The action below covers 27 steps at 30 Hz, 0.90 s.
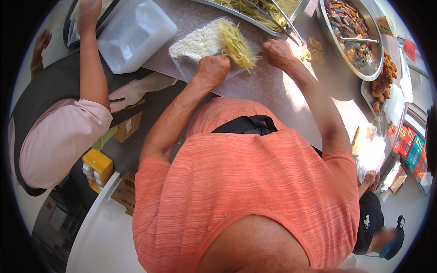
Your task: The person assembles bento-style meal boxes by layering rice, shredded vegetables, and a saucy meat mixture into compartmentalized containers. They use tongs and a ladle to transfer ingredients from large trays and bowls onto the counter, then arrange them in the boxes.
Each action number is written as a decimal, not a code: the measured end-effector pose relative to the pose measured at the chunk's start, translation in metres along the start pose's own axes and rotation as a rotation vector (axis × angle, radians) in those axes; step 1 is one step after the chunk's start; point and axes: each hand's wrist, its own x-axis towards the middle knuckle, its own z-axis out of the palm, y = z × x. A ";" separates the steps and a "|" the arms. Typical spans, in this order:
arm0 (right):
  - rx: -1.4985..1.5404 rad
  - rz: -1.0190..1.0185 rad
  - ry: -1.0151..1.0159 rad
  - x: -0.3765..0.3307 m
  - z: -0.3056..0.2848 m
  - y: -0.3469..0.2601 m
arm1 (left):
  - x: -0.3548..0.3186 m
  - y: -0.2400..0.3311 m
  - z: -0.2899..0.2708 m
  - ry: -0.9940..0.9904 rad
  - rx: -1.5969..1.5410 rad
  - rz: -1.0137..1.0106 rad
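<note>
Curled left hand (213,70) at clear tray (185,68) of rice (195,44) and yellow shreds (236,43)

Pale grey table (264,86), far side, runs toward the right; strong sunlight patch (291,93) on its right half. Dark grey floor (152,123), left, shaded. White furniture (100,245), near left. Pale framed panels (423,82), far right; window or wall unclear.

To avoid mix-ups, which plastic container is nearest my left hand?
The clear plastic tray with white rice and yellow shreds; the whitish plastic rectangular tub is farther left.
</note>
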 end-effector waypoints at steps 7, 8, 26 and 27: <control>0.086 0.179 -0.081 -0.011 0.003 0.002 | 0.003 0.003 -0.004 -0.058 -0.001 -0.037; 0.125 0.223 -0.080 -0.013 0.003 0.005 | 0.001 0.003 -0.007 -0.050 -0.037 -0.049; 0.644 0.084 0.220 0.001 -0.032 -0.025 | 0.017 -0.035 -0.044 0.355 -0.268 -0.176; 0.651 0.094 0.211 -0.007 -0.025 -0.019 | 0.010 -0.027 -0.042 0.329 -0.252 -0.167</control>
